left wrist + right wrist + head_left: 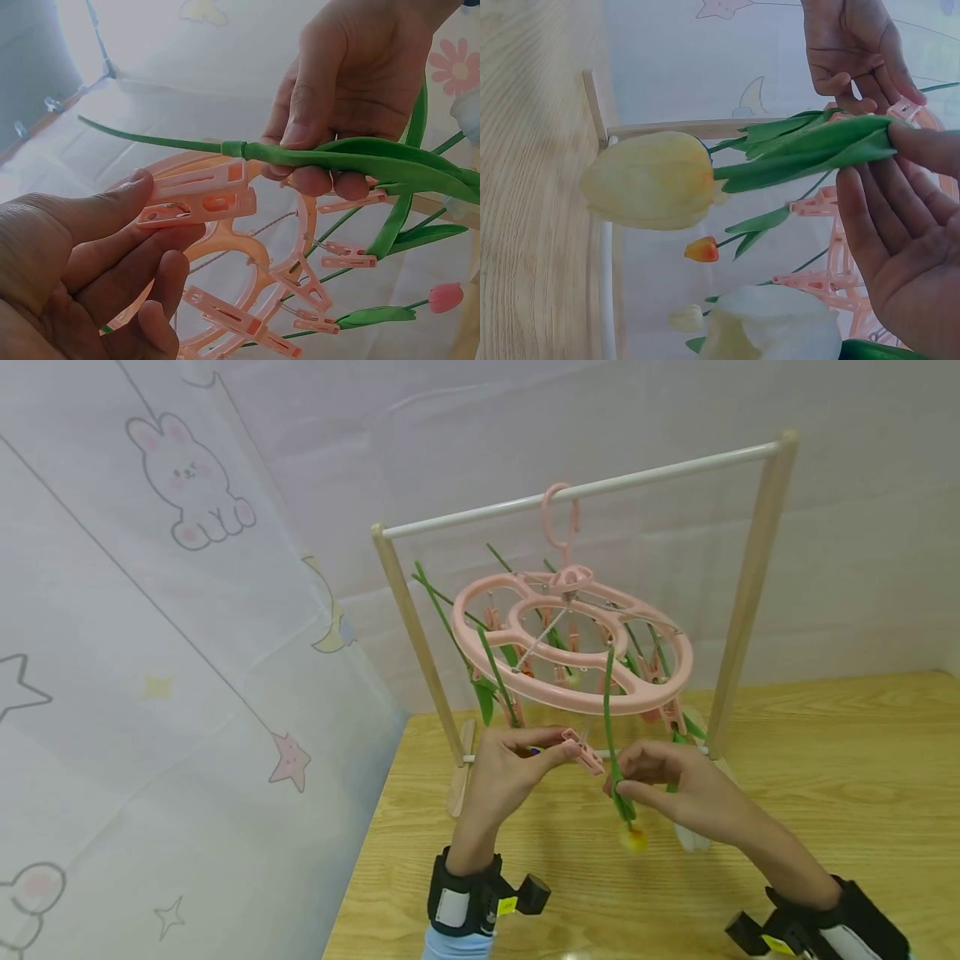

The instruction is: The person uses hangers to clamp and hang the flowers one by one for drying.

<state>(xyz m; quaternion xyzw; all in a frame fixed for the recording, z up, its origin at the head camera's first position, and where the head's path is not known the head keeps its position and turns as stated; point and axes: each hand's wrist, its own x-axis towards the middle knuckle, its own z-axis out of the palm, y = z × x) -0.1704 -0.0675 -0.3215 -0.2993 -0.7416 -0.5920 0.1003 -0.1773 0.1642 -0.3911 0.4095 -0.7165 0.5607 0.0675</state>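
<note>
My left hand [508, 774] pinches a pink clothespin [583, 752] between thumb and fingers. In the left wrist view that clothespin [199, 196] lies right under the green stem. A yellow artificial tulip [649, 180] hangs head down from my right hand [678, 789], whose thumb and fingers pinch it by the green leaves [621, 793]. Its stem reaches up in front of the ring. Above both hands is a pink oval clip hanger [555, 693], with other tulips clipped around it, among them a pink tulip [445, 298] and an orange one [702, 249].
The hanger hooks over a white rod [675, 464] between wooden posts [756, 585] on a wood-grain table [840, 777]. A large white tulip [772, 326] hangs near my right hand. Behind stands a pale curtain [315, 468] with cartoon prints.
</note>
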